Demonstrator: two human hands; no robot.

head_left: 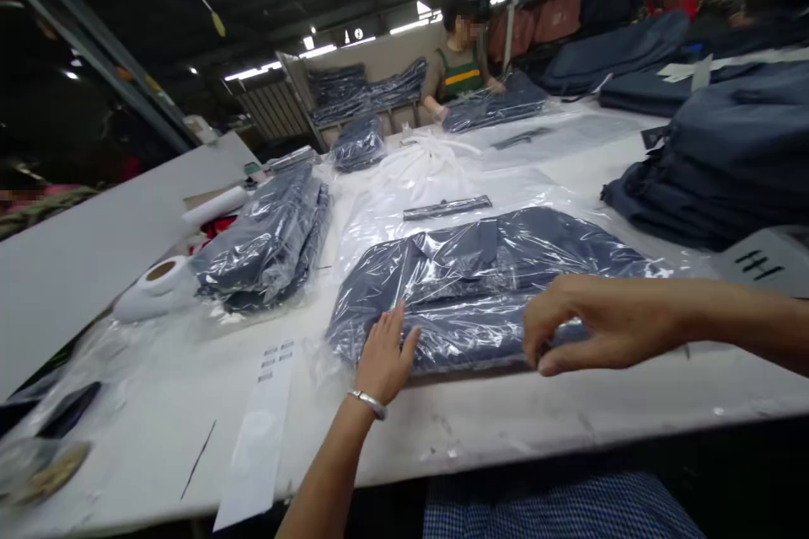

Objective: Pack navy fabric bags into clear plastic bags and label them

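A folded dark blue garment in a clear plastic bag (486, 278) lies on the white table (506, 421) in front of me. My left hand (384, 358) rests flat on the bag's near left edge, fingers stretched out, a metal bracelet on the wrist. My right hand (587, 324) reaches in from the right and pinches the bag's near edge with curled fingers.
A stack of bagged garments (269, 240) lies to the left, beside a white tape roll (158, 278) and a sticker strip (259, 429). Unbagged dark garments (714, 177) pile at right. Empty plastic bags (442, 173) lie behind. Another person (460, 59) works at the far end.
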